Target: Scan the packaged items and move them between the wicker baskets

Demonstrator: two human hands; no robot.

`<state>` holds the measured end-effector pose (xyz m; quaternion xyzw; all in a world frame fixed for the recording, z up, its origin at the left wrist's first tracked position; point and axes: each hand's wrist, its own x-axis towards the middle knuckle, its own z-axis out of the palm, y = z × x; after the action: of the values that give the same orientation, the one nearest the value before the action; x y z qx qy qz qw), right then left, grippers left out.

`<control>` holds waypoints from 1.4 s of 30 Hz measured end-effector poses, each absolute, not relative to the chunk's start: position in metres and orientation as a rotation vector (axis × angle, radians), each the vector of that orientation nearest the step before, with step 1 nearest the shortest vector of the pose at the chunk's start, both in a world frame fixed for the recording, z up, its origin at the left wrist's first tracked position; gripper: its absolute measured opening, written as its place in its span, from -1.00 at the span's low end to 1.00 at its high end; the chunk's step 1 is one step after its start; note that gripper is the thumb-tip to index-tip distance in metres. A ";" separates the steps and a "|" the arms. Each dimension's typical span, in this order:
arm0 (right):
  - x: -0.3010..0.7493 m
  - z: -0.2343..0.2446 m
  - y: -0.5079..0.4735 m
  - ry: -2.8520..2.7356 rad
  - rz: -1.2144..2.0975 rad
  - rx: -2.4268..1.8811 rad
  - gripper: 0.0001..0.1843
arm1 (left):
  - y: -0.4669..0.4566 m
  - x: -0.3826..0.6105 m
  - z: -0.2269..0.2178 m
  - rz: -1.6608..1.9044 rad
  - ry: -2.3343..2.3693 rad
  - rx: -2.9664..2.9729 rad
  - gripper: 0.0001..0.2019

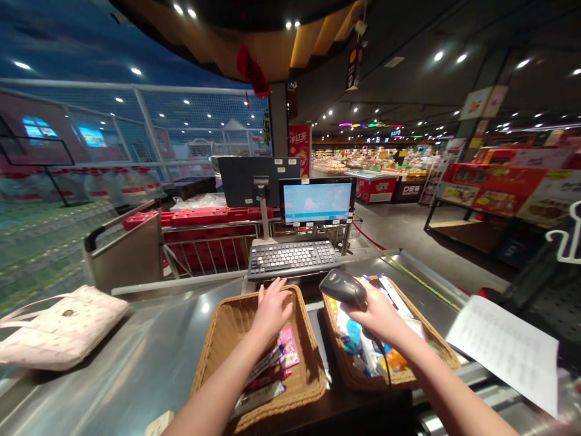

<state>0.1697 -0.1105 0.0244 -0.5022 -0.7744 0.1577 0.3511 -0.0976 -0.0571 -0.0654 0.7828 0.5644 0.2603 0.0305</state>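
Observation:
My right hand [374, 309] grips a black barcode scanner [344, 286], its cord hanging down over the right wicker basket [447, 358]. Many small colourful packets [363, 348] fill that basket. Over the left wicker basket [206, 357] reaches my left hand [273, 310], fingers stretched and apart, holding nothing that I can see. A pink packet [289, 348] and several other small packages lie in the left basket, partly hidden by my forearm. Just beyond the baskets sits a black keyboard [293, 257], close to my left fingertips.
A lit monitor [318, 201] and a second screen's dark back [247, 181] stand behind the keyboard. On the metal counter [170, 321], a pale handbag [68, 327] lies at left and printed paper [506, 348] at right. Metal railings [213, 245] border the far side.

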 end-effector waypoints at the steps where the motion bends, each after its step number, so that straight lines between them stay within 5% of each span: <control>1: 0.176 0.026 -0.111 -1.997 0.392 -1.314 -0.62 | -0.056 -0.088 -0.063 0.808 1.710 2.426 -0.77; 29: 0.306 0.016 -0.105 -1.820 0.324 -1.485 -0.53 | 0.006 0.108 -0.109 0.437 1.631 2.678 -0.75; 42: 0.334 -0.016 -0.067 -1.738 0.383 -1.564 -0.78 | 0.024 0.118 -0.124 0.319 1.711 2.641 -0.74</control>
<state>0.3338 -0.0668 -0.0164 -0.6116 -0.6796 0.1497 0.3764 0.1177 0.0241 -0.1241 0.8350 0.5408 0.1007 -0.0106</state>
